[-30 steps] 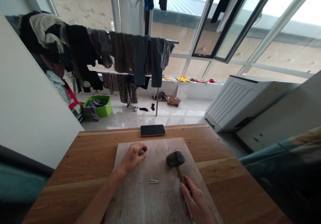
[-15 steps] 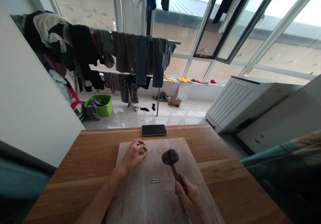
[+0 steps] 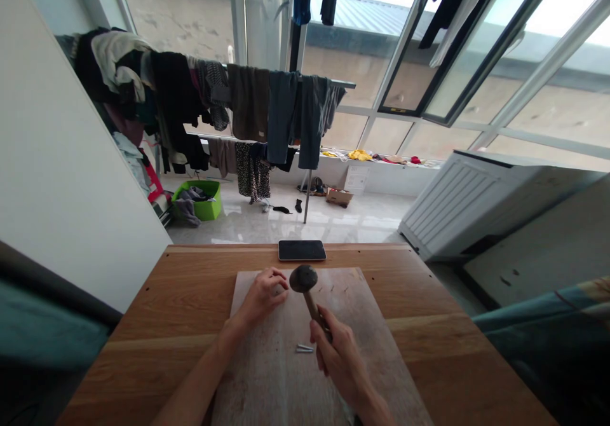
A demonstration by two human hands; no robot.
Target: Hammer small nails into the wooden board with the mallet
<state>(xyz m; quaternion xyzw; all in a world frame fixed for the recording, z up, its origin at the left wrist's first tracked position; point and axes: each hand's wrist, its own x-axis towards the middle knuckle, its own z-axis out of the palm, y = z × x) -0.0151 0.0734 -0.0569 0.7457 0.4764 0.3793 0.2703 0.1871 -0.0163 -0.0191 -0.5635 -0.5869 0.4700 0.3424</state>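
My right hand [image 3: 336, 343] is wrapped round the wooden handle of a mallet [image 3: 304, 278] with a dark head. The head is raised over the far part of a worn wooden board [image 3: 267, 375], close to my left fingers. My left hand [image 3: 267, 292] rests at the board's far left, fingers curled and pinched together; whatever is between them is too small to make out. Several thin nails [image 3: 332, 288] stand in a row to the right of the mallet head, which hides part of the row. A few loose nails [image 3: 304, 349] lie on the middle of the board.
The board lies on a wooden table [image 3: 429, 337]. A phone [image 3: 302, 250] lies flat beyond it, by the table's far edge. Past the table stand a clothes-laden drying rack [image 3: 307, 203], a green basket [image 3: 210, 206] and a white cabinet [image 3: 443, 203].
The mallet has swung left and slightly up, from over the right of the nail row to beside my left hand. My left hand keeps its place on the board. The whole view has shifted slightly.
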